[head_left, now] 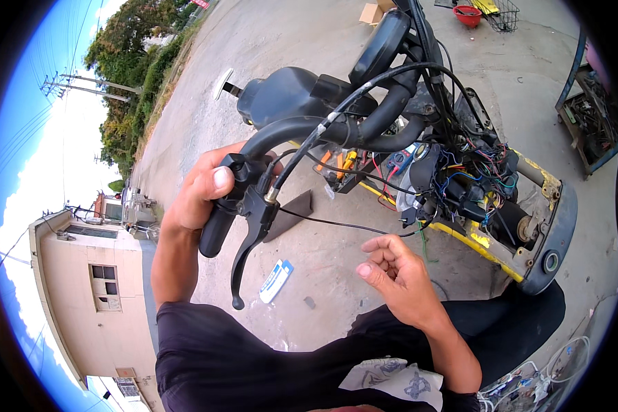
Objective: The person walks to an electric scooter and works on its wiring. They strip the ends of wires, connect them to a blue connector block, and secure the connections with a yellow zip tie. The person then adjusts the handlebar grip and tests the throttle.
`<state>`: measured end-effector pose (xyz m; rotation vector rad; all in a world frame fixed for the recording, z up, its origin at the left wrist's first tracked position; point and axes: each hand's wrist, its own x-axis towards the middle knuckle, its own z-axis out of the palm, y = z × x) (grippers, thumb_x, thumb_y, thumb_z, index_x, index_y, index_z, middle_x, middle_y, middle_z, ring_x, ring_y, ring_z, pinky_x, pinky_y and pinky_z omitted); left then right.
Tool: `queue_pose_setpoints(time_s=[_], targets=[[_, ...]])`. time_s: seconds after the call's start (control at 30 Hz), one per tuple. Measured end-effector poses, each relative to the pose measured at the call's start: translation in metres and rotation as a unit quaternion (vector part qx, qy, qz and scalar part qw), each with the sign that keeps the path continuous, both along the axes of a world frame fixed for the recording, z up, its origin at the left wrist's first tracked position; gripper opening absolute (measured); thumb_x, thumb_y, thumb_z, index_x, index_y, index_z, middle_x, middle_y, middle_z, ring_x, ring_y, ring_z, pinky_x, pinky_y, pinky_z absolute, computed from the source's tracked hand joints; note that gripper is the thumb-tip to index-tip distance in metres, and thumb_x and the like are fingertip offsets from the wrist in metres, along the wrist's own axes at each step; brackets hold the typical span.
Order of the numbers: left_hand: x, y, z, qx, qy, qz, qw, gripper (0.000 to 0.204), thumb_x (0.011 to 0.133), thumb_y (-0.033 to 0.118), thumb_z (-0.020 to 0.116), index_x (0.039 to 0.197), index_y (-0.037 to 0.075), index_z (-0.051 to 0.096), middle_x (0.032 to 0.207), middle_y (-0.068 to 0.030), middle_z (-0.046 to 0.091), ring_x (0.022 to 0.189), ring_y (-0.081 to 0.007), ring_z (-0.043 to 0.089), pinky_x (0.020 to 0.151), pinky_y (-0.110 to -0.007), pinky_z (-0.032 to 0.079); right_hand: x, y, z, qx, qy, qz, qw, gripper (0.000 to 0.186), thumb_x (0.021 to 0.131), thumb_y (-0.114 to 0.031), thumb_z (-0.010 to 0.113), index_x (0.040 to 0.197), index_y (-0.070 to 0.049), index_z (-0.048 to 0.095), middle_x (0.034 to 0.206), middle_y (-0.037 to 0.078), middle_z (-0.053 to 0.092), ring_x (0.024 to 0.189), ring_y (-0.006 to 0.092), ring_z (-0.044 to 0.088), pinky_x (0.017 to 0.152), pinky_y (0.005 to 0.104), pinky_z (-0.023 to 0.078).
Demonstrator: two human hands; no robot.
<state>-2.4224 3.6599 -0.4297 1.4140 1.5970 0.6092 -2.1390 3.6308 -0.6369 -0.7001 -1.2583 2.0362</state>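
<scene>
My left hand [202, 189] is wrapped round the handlebar [278, 132] at its switch housing [239, 172], with the thumb on the housing. The black grip [216, 230] and brake lever [253, 237] stick out below that hand. My right hand [402, 278] hovers to the right of the lever with nothing visible in it, its fingers loosely bent and thumb apart. Just beyond its fingertips runs a thin black cable [336, 223]; I cannot tell whether they touch. At right, a tangle of coloured wires [470, 182] lies exposed on the yellow-framed scooter [453, 240].
A multimeter [399, 160] and orange-handled tools [347, 163] lie behind the bars, near a black seat [281, 96]. A blue-and-white packet [276, 280] is on the concrete. Farther off are a red bowl [467, 16], a wire basket [504, 16] and a metal cart [587, 113].
</scene>
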Motion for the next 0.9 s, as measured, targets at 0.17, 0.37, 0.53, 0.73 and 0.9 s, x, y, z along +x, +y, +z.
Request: queue_pose_setpoints(time_s=[0.17, 0.37, 0.53, 0.73, 0.9], targets=[[0.008, 0.003, 0.002, 0.000, -0.020, 0.029, 0.999, 0.090, 0.082, 0.065, 0.064, 0.130, -0.011, 0.063, 0.104, -0.0158, 0.071, 0.091, -0.0200, 0.069, 0.079, -0.030, 0.055, 0.024, -0.014, -0.032, -0.045, -0.031, 0.011, 0.998, 0.033, 0.098, -0.021, 0.077, 0.115, 0.003, 0.063, 0.080, 0.003, 0.065, 0.070, 0.0078, 0.055, 0.065, 0.0276, 0.047], [0.006, 0.004, -0.007, 0.019, -0.038, 0.072, 0.997, 0.089, 0.081, 0.068, 0.071, 0.123, -0.010, 0.064, 0.094, -0.0171, 0.071, 0.080, -0.0226, 0.071, 0.078, -0.036, 0.059, 0.052, -0.024, -0.049, -0.031, -0.060, 0.002, 0.998, 0.025, 0.099, -0.021, 0.075, 0.103, 0.002, 0.067, 0.078, 0.004, 0.067, 0.071, 0.0101, 0.060, 0.067, 0.0293, 0.050], [-0.010, -0.005, -0.014, 0.041, -0.027, 0.082, 0.995, 0.095, 0.085, 0.076, 0.064, 0.129, -0.009, 0.061, 0.087, -0.0072, 0.063, 0.069, -0.0135, 0.056, 0.073, -0.032, 0.050, 0.094, -0.042, -0.065, -0.008, -0.106, -0.027, 0.994, 0.025, 0.102, -0.023, 0.071, 0.103, 0.002, 0.068, 0.078, 0.006, 0.068, 0.071, 0.0125, 0.062, 0.067, 0.0321, 0.051], [-0.015, 0.003, -0.020, 0.069, 0.017, 0.080, 0.994, 0.087, 0.089, 0.073, 0.062, 0.130, -0.004, 0.064, 0.086, -0.0035, 0.065, 0.074, -0.0117, 0.057, 0.073, -0.028, 0.046, 0.141, -0.082, -0.110, -0.096, -0.127, -0.146, 0.976, 0.022, 0.105, -0.020, 0.069, 0.102, 0.001, 0.069, 0.083, -0.003, 0.062, 0.078, 0.0057, 0.055, 0.072, 0.0247, 0.047], [-0.007, -0.004, -0.014, 0.078, 0.032, 0.083, 0.993, 0.078, 0.094, 0.067, 0.061, 0.129, -0.002, 0.068, 0.092, -0.0047, 0.072, 0.082, -0.0124, 0.065, 0.076, -0.028, 0.049, 0.183, -0.096, -0.125, -0.075, -0.170, -0.227, 0.956, 0.022, 0.105, -0.023, 0.068, 0.100, -0.002, 0.070, 0.079, -0.003, 0.062, 0.072, 0.0045, 0.052, 0.066, 0.0232, 0.043]])
